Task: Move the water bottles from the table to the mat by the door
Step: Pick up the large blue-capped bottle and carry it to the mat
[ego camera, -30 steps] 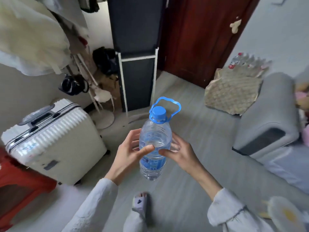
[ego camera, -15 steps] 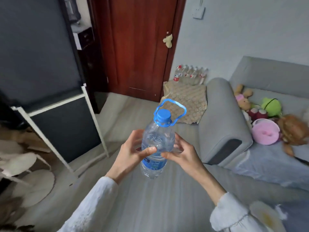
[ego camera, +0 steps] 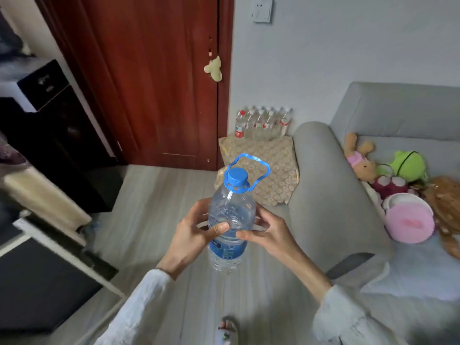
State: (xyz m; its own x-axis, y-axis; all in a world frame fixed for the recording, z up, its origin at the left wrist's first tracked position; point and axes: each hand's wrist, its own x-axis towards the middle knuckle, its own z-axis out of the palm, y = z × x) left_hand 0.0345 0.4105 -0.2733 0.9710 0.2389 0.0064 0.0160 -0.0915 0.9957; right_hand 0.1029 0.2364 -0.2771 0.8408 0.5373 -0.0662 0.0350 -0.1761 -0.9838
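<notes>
A large clear water bottle [ego camera: 230, 215] with a blue cap, blue carry loop and blue label is held upright in front of me. My left hand [ego camera: 191, 235] grips its left side and my right hand [ego camera: 267, 232] grips its right side. Ahead on the floor lies a beige patterned mat [ego camera: 268, 160], right of the red-brown door [ego camera: 159, 78]. Several small water bottles [ego camera: 261, 123] with red labels stand in a row at the mat's far edge, against the wall.
A grey sofa [ego camera: 331, 185] with soft toys [ego camera: 398, 183] borders the mat on the right. A black cabinet [ego camera: 57, 135] and a dark panel in a white frame [ego camera: 39, 275] stand on the left. The grey floor [ego camera: 154, 200] runs between them toward the door.
The view has swung right and moved forward: the door, mat and sofa are nearer and more central. The suitcase has left the view. Both hands hold the bottle as before.
</notes>
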